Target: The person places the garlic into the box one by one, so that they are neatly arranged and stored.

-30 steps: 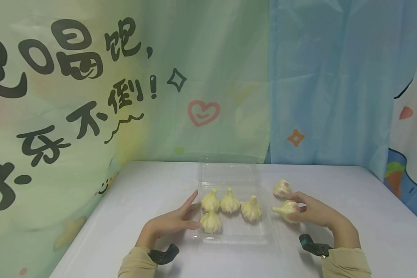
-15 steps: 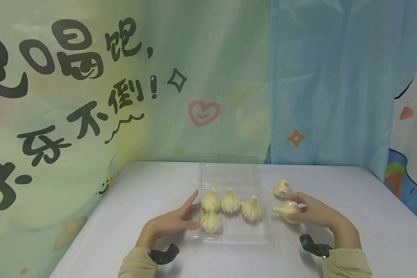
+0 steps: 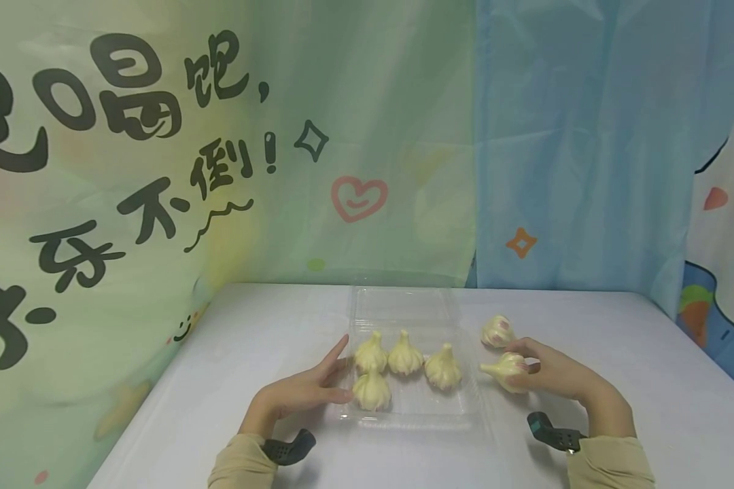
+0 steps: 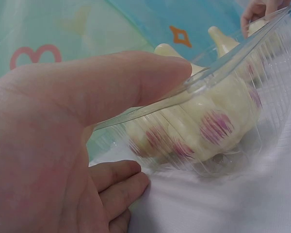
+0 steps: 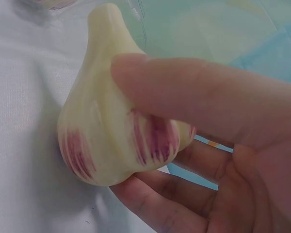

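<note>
A clear plastic container (image 3: 416, 407) with its lid folded back stands on the table, and several garlic bulbs (image 3: 406, 354) sit inside. At its left side is my left hand (image 3: 306, 388); the thumb (image 4: 150, 73) lies along the rim, and the other fingers extend loosely beside the wall. My right hand (image 3: 553, 370) grips another garlic bulb (image 5: 102, 107), cream with purple streaks, between thumb and fingers. Its stem points left toward the container in the head view. Just behind it lies a loose garlic bulb (image 3: 497, 331).
The white table (image 3: 220, 353) extends to a printed green and blue curtain (image 3: 404, 136) at the back. The container's transparent lid (image 3: 402, 304) lies open behind the bulbs. Each wrist carries a dark band (image 3: 553, 432).
</note>
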Motion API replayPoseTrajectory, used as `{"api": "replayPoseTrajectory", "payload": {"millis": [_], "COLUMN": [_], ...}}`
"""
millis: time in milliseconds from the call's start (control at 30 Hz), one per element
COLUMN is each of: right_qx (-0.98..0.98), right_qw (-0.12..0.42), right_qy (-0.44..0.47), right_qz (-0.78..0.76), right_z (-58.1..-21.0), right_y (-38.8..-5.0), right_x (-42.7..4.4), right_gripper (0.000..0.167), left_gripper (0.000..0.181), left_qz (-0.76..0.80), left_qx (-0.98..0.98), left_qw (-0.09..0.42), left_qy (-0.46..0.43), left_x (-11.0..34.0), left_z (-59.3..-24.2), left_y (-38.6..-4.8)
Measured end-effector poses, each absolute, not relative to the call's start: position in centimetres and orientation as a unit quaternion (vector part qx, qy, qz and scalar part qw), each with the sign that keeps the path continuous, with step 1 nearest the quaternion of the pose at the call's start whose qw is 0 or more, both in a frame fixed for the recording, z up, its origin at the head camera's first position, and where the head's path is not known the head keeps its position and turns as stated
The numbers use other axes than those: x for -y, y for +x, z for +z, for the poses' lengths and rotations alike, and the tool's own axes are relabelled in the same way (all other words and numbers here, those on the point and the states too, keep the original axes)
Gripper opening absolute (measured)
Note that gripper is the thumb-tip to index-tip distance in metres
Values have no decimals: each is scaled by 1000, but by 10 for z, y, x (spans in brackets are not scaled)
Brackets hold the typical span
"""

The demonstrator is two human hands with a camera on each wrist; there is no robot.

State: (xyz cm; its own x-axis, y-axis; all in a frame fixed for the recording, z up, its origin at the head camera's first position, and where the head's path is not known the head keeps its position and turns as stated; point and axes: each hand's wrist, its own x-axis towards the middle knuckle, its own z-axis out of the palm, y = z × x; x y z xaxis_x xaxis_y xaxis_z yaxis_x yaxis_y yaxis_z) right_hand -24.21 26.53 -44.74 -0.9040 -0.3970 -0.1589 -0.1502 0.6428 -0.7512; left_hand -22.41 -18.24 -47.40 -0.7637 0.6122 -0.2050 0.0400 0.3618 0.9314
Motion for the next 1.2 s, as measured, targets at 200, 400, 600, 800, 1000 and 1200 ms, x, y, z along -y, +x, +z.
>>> {"api": "replayPoseTrajectory", "payload": {"millis": [200, 400, 600, 800, 1000, 1200], "right_qx": [-894, -894, -895, -896, -899, -901], "right_qw": [158, 159, 157, 158, 156, 154], "right_qy": [-151, -153, -150, -148, -144, -142], "right_qz": [-391, -391, -389, -388, -384, -379], "right_z": [-446, -443, -444, -447, -449, -449], "right_y": [-240, -238, -240, -242, -244, -243], "right_x": [-265, -264, -264, -265, -266, -266], "right_gripper": [67, 67, 68, 68, 69, 69], "left_gripper": [100, 101, 101, 100, 101, 102], "left_qz": [524, 523, 526, 525, 526, 525], "left_qx": [-779, -780, -778, -779, -778, -779], "left_qw": [273, 272, 273, 273, 273, 272], "left_qy": [209, 209, 208, 208, 208, 211], "left_x": [183, 182, 182, 182, 182, 182], "left_z": [-474, -474, -474, -476, -477, -477], "left_y": [-224, -224, -224, -225, -226, -226]}}
